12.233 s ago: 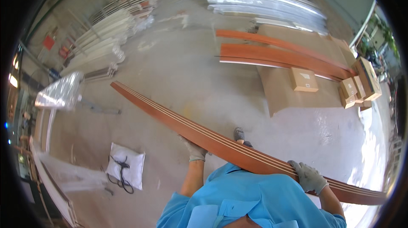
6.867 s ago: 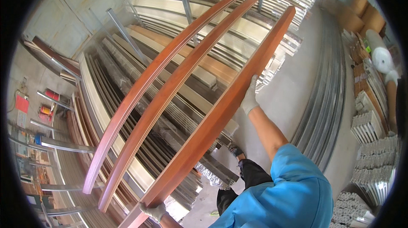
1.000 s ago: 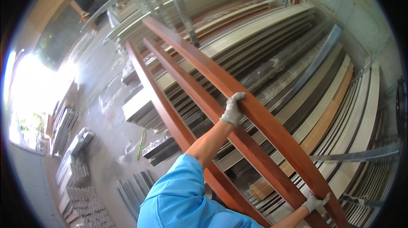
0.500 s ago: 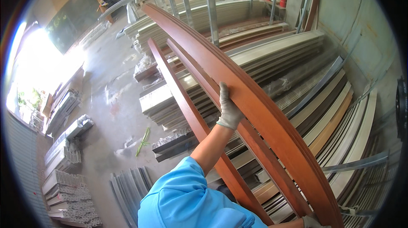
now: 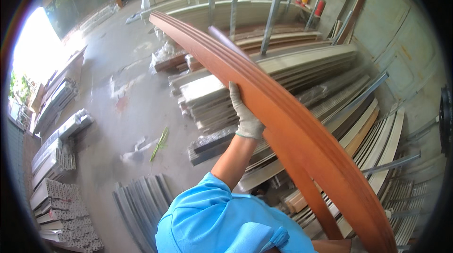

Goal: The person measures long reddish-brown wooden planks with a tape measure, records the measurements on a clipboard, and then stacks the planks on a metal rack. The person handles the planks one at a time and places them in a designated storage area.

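A long reddish-brown board (image 5: pixel 283 107) with grooves along its right edge slants across the view from far left to near right, raised over the stacks. My left hand (image 5: pixel 247 118), in a pale glove, grips its left edge. The thumb lies along that edge and the other fingers are hidden beneath. At the board's near end, my gloved right hand (image 5: pixel 357 245) is against its left side, mostly cut off by the lower edge, fingers out of sight. A narrower brown board (image 5: pixel 304 180) runs under the wide one, partly covered by it.
Stacked pale and dark long profiles (image 5: pixel 311 64) lie on the right between upright metal posts (image 5: pixel 271 22). Grey profiles (image 5: pixel 144 208) and wrapped bundles (image 5: pixel 59 158) rest on the floor at left. A green strip (image 5: pixel 160 143) lies there too. Fire extinguishers (image 5: pixel 319 8) stand by the far wall.
The wide board and my left hand have shifted slightly left in the view. The narrower boards, earlier spread apart to its left, are now mostly behind it; only one shows clearly.
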